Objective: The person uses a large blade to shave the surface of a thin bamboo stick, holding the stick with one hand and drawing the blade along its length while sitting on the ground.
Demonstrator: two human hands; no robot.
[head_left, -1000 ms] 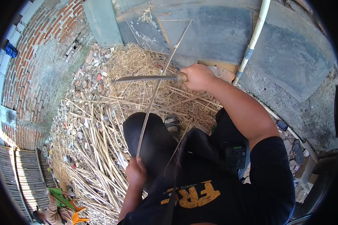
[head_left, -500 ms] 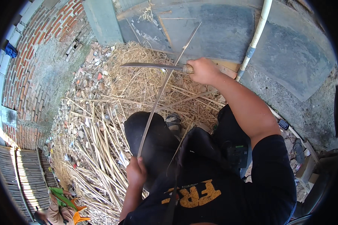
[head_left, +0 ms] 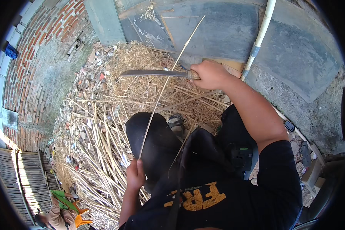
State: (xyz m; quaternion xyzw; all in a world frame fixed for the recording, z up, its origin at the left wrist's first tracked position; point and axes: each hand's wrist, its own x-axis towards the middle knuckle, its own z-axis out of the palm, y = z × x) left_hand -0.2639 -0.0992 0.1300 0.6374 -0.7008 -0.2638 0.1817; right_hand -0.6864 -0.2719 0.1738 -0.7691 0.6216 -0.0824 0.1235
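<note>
The machete (head_left: 153,72) is made of dull, dark metal, its handle (head_left: 193,74) of rough, wood-like material. The strip (head_left: 160,96) is seen as matt and fibrous, like split bamboo; the shavings (head_left: 136,63) as dry and coarse. Rough, weathered brick (head_left: 28,71) is exposed. The pipe (head_left: 263,33) is seemingly made of smooth plastic, the shirt (head_left: 234,207) of matt cloth.

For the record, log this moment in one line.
left hand: grips bamboo strip; right hand: grips machete handle; blade: crossing strip in view; shavings: loose heap

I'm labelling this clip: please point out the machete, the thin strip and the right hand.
Machete (head_left: 151,72), head view: middle of the blade.
Thin strip (head_left: 160,97), head view: its middle stretch.
Right hand (head_left: 210,74), head view: back of the hand.
</note>
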